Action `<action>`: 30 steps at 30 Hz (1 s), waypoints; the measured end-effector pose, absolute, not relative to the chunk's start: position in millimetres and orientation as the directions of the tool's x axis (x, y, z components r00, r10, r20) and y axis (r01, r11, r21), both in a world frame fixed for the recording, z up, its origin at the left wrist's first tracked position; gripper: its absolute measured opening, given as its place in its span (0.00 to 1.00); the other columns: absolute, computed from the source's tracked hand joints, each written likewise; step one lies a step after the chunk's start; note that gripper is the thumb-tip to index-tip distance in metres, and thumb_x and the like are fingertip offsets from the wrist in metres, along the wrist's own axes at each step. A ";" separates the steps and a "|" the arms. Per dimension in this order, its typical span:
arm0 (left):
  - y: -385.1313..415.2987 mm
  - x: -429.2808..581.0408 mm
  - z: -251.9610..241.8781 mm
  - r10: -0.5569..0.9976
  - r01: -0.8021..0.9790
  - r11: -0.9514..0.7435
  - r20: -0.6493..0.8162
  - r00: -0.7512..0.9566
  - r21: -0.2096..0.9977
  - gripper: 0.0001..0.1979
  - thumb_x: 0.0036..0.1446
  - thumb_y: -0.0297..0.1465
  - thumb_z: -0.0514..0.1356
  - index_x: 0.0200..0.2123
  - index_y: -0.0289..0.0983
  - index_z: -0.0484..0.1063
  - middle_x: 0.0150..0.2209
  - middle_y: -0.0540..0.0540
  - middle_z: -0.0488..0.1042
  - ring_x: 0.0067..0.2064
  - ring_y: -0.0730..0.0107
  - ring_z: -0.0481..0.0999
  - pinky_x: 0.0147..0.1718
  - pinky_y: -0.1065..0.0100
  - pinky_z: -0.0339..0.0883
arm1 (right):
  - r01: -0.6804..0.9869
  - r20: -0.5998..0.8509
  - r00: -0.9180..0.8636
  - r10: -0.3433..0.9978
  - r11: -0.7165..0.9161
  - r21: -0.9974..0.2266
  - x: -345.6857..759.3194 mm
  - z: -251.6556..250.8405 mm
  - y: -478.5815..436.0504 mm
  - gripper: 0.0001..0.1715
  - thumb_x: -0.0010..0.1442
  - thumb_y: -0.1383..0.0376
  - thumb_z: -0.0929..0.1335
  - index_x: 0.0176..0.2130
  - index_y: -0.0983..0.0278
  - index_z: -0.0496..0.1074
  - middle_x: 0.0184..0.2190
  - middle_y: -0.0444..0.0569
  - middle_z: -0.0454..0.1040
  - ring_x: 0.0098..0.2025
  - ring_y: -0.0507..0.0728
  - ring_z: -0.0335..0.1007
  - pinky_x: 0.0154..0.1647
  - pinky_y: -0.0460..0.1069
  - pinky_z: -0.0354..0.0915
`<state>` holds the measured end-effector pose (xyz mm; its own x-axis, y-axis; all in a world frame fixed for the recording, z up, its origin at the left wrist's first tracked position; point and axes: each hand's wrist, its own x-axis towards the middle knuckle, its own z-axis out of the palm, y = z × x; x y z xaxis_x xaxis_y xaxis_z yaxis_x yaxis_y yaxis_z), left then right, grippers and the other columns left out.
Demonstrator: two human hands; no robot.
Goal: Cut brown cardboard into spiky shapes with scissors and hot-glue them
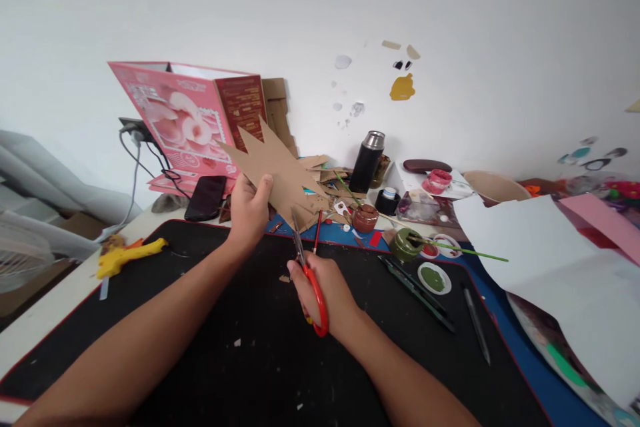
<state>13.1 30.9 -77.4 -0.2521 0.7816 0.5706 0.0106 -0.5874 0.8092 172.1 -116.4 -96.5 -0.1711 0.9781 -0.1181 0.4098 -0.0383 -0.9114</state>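
My left hand grips a piece of brown cardboard with jagged, pointed edges, its thumb lying across the front. The cardboard is held up above the far part of a black mat. In my right hand is a pair of scissors with red handles, fingers wrapped round the loops. Its blades point up and away, at the lower edge of the cardboard. Whether the blades have cardboard between them I cannot tell. A small brown scrap lies on the mat just left of the scissors.
A yellow glue gun and a black phone lie at the left. Behind stand a pink box and a black flask. Paint jars, including a green one, a cutter and a pen lie right.
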 end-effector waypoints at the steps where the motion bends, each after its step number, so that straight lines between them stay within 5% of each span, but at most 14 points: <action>1: 31.2 12.9 -78.0 0.782 0.011 -0.586 0.570 -0.254 0.810 0.17 0.69 0.47 0.65 0.50 0.40 0.73 0.37 0.45 0.80 0.39 0.59 0.85 0.38 0.59 0.84 | 0.413 -0.118 -0.171 0.978 -0.038 -0.910 172.2 -96.8 -116.6 0.16 0.78 0.54 0.66 0.40 0.59 0.72 0.18 0.40 0.71 0.18 0.55 0.71 0.26 0.47 0.64; 6: 29.7 12.6 -80.2 0.802 0.003 -0.560 0.543 -0.249 0.828 0.17 0.69 0.49 0.65 0.45 0.42 0.72 0.30 0.50 0.75 0.26 0.68 0.77 0.24 0.67 0.76 | 0.407 -0.107 -0.181 0.978 -0.025 -0.913 172.3 -96.5 -117.5 0.17 0.78 0.51 0.68 0.40 0.58 0.73 0.18 0.41 0.71 0.18 0.56 0.71 0.26 0.47 0.63; 10: 27.6 13.4 -81.1 0.802 0.001 -0.563 0.547 -0.241 0.826 0.19 0.70 0.52 0.64 0.44 0.42 0.72 0.29 0.50 0.74 0.25 0.69 0.75 0.21 0.69 0.72 | 0.405 -0.087 -0.187 0.979 -0.004 -0.914 172.6 -94.9 -117.2 0.18 0.77 0.50 0.69 0.38 0.58 0.72 0.16 0.40 0.67 0.18 0.56 0.69 0.24 0.47 0.60; 18: 23.8 15.2 -77.6 0.774 0.067 -0.578 0.573 -0.270 0.813 0.22 0.70 0.55 0.63 0.45 0.41 0.74 0.37 0.44 0.80 0.42 0.58 0.84 0.37 0.62 0.81 | 0.458 -0.069 -0.175 0.982 0.019 -0.889 170.9 -91.9 -116.6 0.16 0.77 0.55 0.68 0.36 0.59 0.71 0.20 0.42 0.70 0.20 0.56 0.71 0.25 0.47 0.61; 25: 24.7 14.8 -75.0 0.763 0.075 -0.590 0.586 -0.271 0.804 0.21 0.70 0.53 0.64 0.46 0.40 0.74 0.40 0.41 0.82 0.50 0.53 0.85 0.43 0.58 0.83 | 0.347 -0.105 -0.209 0.972 -0.027 -0.938 174.3 -93.1 -116.3 0.18 0.78 0.52 0.67 0.38 0.59 0.70 0.16 0.38 0.69 0.16 0.53 0.68 0.25 0.46 0.63; 30: 25.9 12.7 -75.4 0.757 0.104 -0.590 0.594 -0.273 0.800 0.19 0.71 0.51 0.63 0.45 0.40 0.74 0.40 0.41 0.82 0.49 0.54 0.85 0.43 0.58 0.83 | 0.298 -0.065 -0.289 0.955 0.025 -0.954 179.2 -97.7 -112.7 0.21 0.76 0.46 0.70 0.42 0.60 0.74 0.23 0.43 0.79 0.24 0.54 0.79 0.31 0.46 0.70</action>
<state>12.7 25.9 -75.4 -0.2727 0.7570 0.5938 0.1044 -0.5902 0.8005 179.2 -112.7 -97.7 -0.2890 0.9551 -0.0654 0.2980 0.0248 -0.9542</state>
